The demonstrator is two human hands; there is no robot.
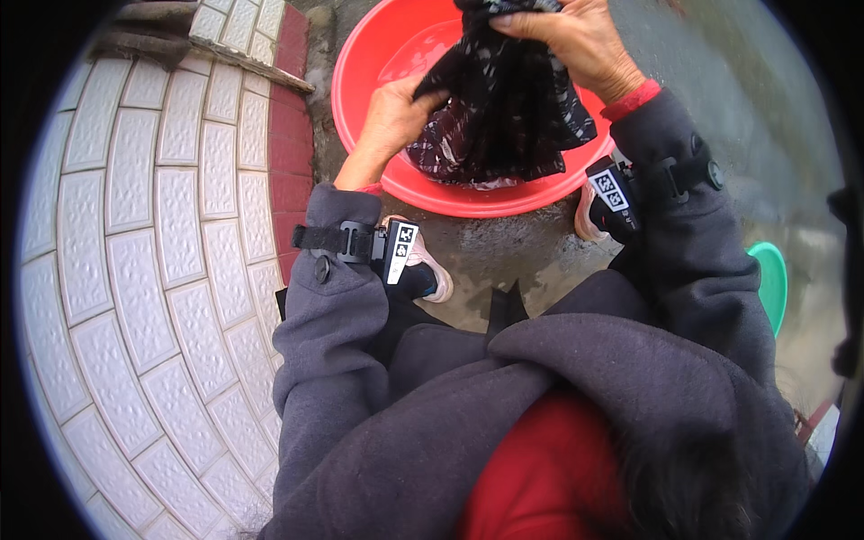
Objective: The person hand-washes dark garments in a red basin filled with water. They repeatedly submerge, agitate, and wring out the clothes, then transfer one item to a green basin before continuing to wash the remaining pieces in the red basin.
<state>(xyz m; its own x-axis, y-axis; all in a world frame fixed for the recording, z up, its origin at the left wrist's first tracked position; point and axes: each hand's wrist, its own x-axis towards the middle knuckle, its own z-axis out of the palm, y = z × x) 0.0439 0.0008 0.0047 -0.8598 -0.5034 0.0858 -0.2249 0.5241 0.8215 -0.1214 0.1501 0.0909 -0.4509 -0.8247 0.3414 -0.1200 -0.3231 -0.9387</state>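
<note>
A black patterned cloth garment [513,101] hangs in folds over a red plastic basin [472,204]. My left hand [403,113] grips its left side, thumb and fingers pinching the fabric. Higher up at the right, my right hand [587,44] holds the bunched top part, which runs out of the picture at the upper edge. The lower folds hang down into the basin and hide much of its inside. Shallow water [420,54] shows at the basin's upper left.
A white tiled wall [189,229] with a red tile border [290,142] rises on the left. Dark cloth [145,34] lies by a ledge at upper left. My shoes [439,273] stand on wet concrete [466,260] below the basin. A green basin [769,287] sits at right.
</note>
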